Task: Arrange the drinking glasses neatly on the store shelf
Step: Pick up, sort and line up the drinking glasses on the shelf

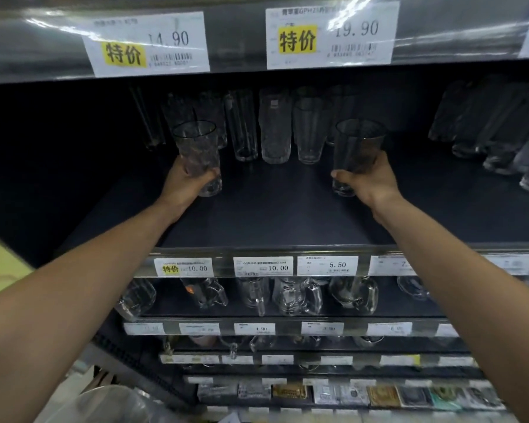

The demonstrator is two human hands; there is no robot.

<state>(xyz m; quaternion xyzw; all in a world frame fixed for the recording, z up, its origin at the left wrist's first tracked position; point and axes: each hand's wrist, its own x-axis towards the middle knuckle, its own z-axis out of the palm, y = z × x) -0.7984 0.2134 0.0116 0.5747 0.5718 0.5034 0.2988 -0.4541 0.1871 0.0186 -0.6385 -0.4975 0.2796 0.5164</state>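
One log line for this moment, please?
left hand: grips textured glass | right hand: grips plain glass | back row: glasses standing upright

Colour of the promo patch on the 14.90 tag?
Yellow patch with black characters; head view.

Your left glass: clear, rippled wall. Your right glass: clear, smooth, glossy. Shelf deck: dark, matt. Price tags: paper behind glossy plastic.

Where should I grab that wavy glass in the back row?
Probably its lower body, from the front: the wavy glass stands upright, a straight glass and a tapered glass crowd its sides, and the upper shelf overhangs its rim.
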